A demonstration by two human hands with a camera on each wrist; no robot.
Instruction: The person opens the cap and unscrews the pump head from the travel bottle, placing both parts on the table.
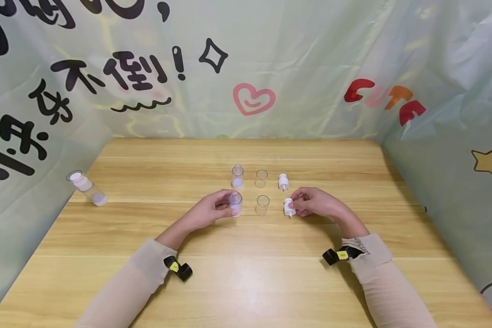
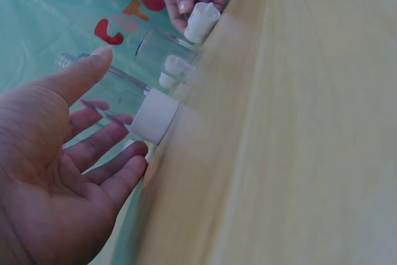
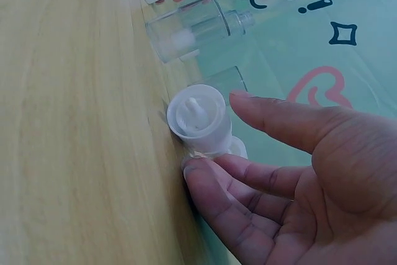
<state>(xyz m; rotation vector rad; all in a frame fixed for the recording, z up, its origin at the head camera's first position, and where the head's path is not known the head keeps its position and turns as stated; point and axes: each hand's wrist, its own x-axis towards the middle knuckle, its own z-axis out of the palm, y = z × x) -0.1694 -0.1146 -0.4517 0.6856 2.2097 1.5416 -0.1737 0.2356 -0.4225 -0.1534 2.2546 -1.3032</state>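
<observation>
In the head view my left hand (image 1: 207, 210) is at the near clear bottle (image 1: 235, 206), thumb and fingers on either side of it. The bottle's white base (image 2: 155, 116) sits on the table in the left wrist view; the thumb is extended and the fingers are loosely bent. My right hand (image 1: 317, 201) is at the near white pump head (image 1: 289, 207), which stands on the table. The right wrist view shows the thumb beside the pump head (image 3: 201, 116) and spread from the fingers below. Firm contact is unclear for both hands.
A second clear bottle (image 1: 238, 177) and a second white pump head (image 1: 283, 181) stand farther back. Between the bottles and pump heads are two clear cylindrical caps, one far (image 1: 261, 178) and one near (image 1: 262, 206). An assembled pump bottle (image 1: 89, 187) stands at the table's left edge.
</observation>
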